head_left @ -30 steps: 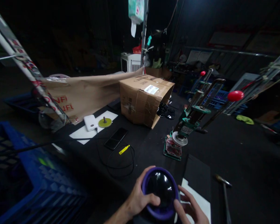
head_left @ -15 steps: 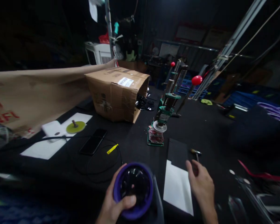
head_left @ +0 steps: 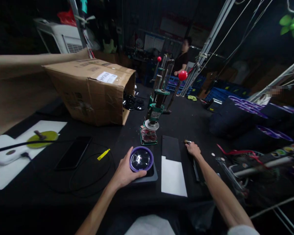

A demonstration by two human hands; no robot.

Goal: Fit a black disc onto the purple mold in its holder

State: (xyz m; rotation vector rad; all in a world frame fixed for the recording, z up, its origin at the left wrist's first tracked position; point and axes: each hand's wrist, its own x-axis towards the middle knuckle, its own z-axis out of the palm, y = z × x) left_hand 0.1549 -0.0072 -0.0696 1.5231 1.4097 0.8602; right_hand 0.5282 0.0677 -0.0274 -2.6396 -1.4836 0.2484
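My left hand (head_left: 125, 169) grips the side of a glossy dark round piece with a purple rim (head_left: 141, 159). That piece sits on a dark base (head_left: 150, 177) at the table's near edge. My right hand (head_left: 193, 149) is closed around the neck of a metal-headed hammer (head_left: 195, 169), close to its head. The hammer lies beside a white sheet (head_left: 172, 176), and a black plate (head_left: 171, 148) adjoins the sheet's far end.
A green bench press with a red ball lever (head_left: 156, 104) stands just beyond the hands. A cardboard box (head_left: 93, 93) lies on its side to the left, near a black phone (head_left: 73, 152). Blue crates (head_left: 220, 94) and a standing person (head_left: 182, 58) are farther back.
My view has swung right and risen. The purple-rimmed piece has come down onto the dark base, and my right hand has moved from above the white sheet onto the hammer.
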